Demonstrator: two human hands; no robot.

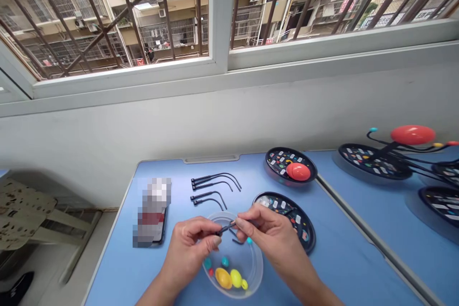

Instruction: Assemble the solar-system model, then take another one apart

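Thin black rod (226, 227), likely light and stiff, fingertip grip only, pinched between thumb and fingers of left hand (188, 248) and right hand (270, 234) above clear plastic bowl (229, 294).

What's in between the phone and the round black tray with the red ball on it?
Several curved black rods lie there on the blue table, as the head view shows.

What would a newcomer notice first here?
The left hand and right hand pinch a bent black rod above a clear plastic bowl of coloured pieces. At far right, a red dome tops a model with black arms; another red dome sits on a round black tray.
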